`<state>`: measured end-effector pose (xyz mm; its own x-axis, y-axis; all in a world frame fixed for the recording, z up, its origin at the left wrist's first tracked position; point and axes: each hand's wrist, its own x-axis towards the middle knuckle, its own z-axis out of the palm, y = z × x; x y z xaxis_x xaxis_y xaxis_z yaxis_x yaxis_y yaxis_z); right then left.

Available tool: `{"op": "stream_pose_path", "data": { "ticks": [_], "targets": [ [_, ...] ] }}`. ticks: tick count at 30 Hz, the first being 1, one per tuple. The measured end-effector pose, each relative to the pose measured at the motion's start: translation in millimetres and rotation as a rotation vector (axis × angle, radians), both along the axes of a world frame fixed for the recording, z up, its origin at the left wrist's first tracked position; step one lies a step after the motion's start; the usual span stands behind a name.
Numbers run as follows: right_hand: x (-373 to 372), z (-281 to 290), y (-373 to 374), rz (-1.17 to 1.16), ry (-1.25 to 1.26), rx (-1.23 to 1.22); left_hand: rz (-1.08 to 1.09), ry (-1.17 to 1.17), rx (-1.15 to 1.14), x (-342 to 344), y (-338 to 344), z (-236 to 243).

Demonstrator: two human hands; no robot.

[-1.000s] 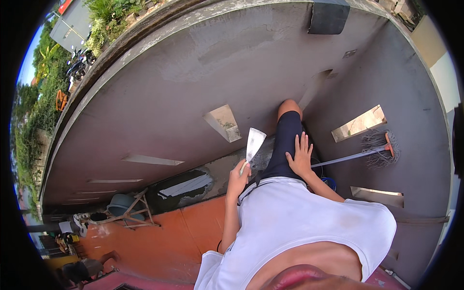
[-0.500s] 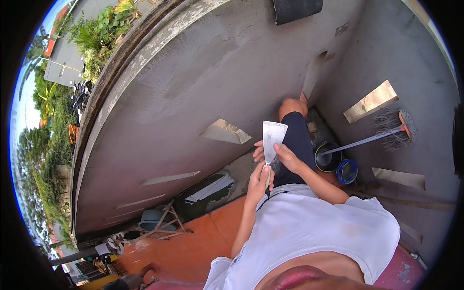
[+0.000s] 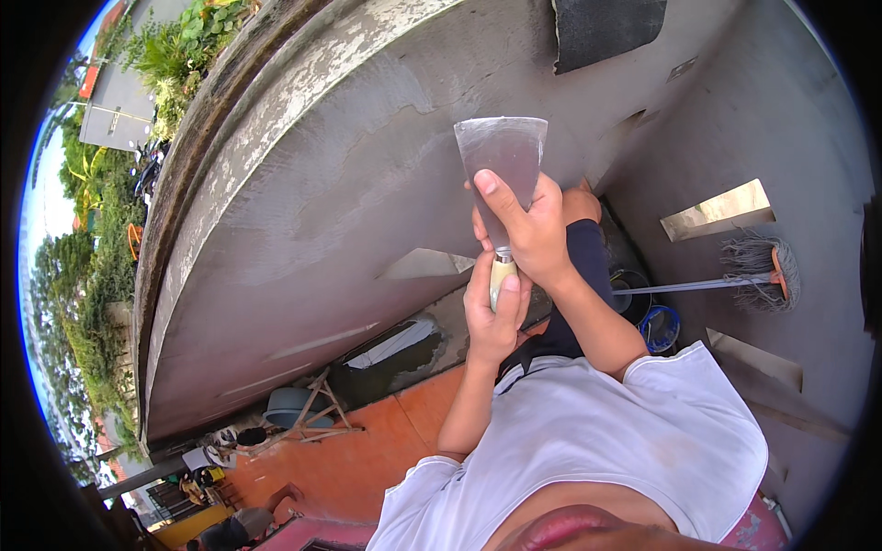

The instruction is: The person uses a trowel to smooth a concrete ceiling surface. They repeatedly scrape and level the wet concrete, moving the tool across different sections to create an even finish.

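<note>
A putty knife (image 3: 501, 147) with a wide metal blade and a pale handle is raised in front of me, blade end up. My left hand (image 3: 496, 308) is wrapped round the handle. Higher up, my right hand (image 3: 536, 225) grips the blade, its thumb lying on the face and its fingers behind, partly hidden. Whitish residue shows along the blade's top edge. Behind the tool stands a grey plastered wall (image 3: 303, 239) with a patchy, uneven surface near its top edge.
A mop (image 3: 758, 275) leans on the right wall, its pole ending near a black bucket (image 3: 629, 292) and a blue-rimmed pail (image 3: 660, 328). A wooden stand with a grey basin (image 3: 299, 407) stands at lower left on the orange floor (image 3: 367, 441). Dark material (image 3: 608, 32) hangs on the wall.
Both hands have lifted the putty knife upward and closer to me. My right hand has shifted to a fuller hold on the blade, thumb across its face.
</note>
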<state>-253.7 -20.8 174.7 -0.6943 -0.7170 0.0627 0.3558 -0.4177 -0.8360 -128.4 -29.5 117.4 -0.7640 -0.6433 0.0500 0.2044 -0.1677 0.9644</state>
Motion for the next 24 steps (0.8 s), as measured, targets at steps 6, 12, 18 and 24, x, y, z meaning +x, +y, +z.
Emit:
{"op": "stream_pose_path", "data": {
  "ticks": [6, 12, 18, 24],
  "targets": [
    [-22, 8, -14, 0.057, 0.059, -0.042, 0.158, -0.022, -0.148, -29, 2, 3],
    [-21, 6, -18, 0.111, 0.028, -0.062, 0.168, -0.010, -0.166, -27, -2, -2],
    [-12, 25, -32, 0.108, 0.029, -0.140, 0.159, 0.044, -0.106, -20, -15, 14],
    [-12, 4, -23, 0.102, -0.016, -0.096, 0.181, -0.071, -0.190, -18, -7, -2]
  ]
}}
